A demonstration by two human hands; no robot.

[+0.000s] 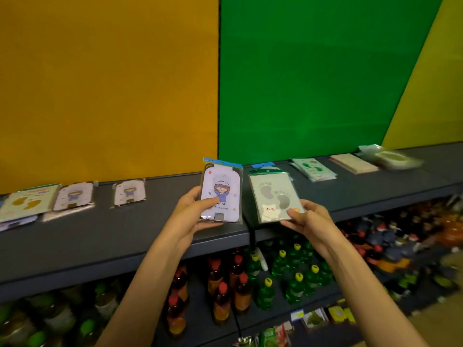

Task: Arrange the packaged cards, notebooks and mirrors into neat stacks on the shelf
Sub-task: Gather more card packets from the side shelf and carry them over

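Grey shelf (130, 236), front edge running lower-left to upper-right; bare stretch of shelf between the packs at its left end and the two held packs at mid-shelf. Left of that stretch: lone girl pack (129, 192), then a small pile (74, 196) and a footprint pack (27, 202). Right of mid-shelf: green footprint stack (313, 169), pink stack (353, 163), blurred pile (390, 159). Bottles (275, 274) crowd the lower shelf.

Left hand (193, 211) pinches the lilac girl pack (221, 194), thumb on its face, above the shelf's front edge; long axis upright, blue header up. Right hand (307, 219) pinches the pale green footprint pack (275, 199) by its lower corner, header tilted slightly left. The two packs are close, not touching.
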